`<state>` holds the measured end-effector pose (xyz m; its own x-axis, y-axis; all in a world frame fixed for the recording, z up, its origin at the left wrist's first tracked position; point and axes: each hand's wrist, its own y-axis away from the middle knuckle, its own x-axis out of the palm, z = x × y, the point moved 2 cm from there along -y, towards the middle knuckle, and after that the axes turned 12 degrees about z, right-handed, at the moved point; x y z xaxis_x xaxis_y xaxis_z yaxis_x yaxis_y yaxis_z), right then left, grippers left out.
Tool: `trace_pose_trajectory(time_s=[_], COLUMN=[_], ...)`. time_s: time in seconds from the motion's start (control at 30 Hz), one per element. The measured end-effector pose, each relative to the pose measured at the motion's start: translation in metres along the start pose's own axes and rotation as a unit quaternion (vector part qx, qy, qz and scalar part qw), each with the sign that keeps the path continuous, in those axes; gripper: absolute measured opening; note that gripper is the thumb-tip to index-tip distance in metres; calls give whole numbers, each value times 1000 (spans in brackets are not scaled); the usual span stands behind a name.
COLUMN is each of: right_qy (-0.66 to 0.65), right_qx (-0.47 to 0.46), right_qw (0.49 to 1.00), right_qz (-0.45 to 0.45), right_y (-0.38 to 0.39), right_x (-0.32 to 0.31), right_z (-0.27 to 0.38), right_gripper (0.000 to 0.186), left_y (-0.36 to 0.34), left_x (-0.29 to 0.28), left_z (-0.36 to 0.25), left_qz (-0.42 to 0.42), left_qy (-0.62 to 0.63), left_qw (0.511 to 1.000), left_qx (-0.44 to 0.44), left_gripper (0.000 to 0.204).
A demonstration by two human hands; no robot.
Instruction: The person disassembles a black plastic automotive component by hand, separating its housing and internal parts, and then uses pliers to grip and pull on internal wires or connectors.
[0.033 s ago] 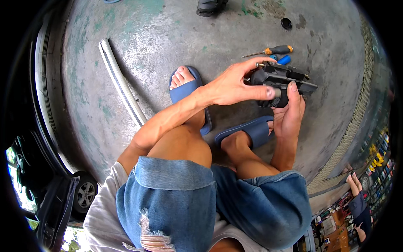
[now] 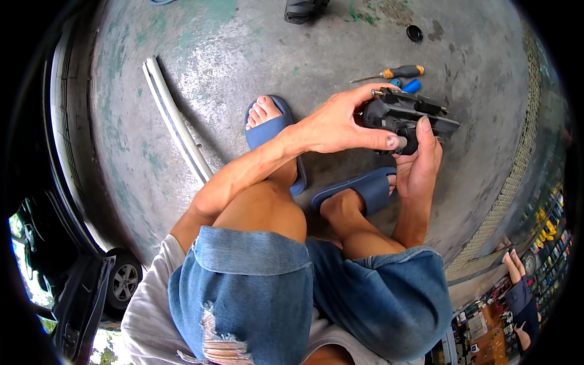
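A black plastic housing (image 2: 395, 115) with ribbed parts and a brass-coloured screw is held up above the floor, right of my feet. My left hand (image 2: 340, 125) grips it from the left, fingers over the far side. The left thumb presses near a small greyish round end (image 2: 401, 142) on its near side. From below and the right, my right hand (image 2: 418, 164) supports the same part, thumb up against its near face; most right fingers are hidden beneath. Just beyond lie a screwdriver (image 2: 410, 72) with an orange and dark handle and a blue piece (image 2: 412, 86).
A long pale strip (image 2: 173, 115) lies on the concrete to the left. Farther off are a black round cap (image 2: 414, 33) and a dark object (image 2: 304, 9). A car wheel (image 2: 123, 283) stands at left. Another person (image 2: 522, 304) is at the far right by stocked shelves.
The left thumb, blurred before, is now sharp and has shifted slightly on the housing. Both hands keep their hold in nearly the same place.
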<state>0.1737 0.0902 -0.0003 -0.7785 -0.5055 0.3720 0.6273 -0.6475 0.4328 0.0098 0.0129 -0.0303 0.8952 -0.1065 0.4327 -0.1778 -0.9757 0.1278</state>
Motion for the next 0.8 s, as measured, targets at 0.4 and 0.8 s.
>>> trace_pose_trajectory(time_s=[0.4,0.8], right_qy=[10,-60], right_qx=[-35,-97], right_qw=[996,993], right_qz=[78,32], right_y=[6,7], right_x=[-1,3], right_z=[1,4], right_gripper=[83,70], left_y=[8,12], left_x=[0,1], left_z=[-12,-26], left_qz=[-18,-39], left_qy=[15,11], left_qw=[1000,998], left_qx=[9,-41], left_gripper=[80,81])
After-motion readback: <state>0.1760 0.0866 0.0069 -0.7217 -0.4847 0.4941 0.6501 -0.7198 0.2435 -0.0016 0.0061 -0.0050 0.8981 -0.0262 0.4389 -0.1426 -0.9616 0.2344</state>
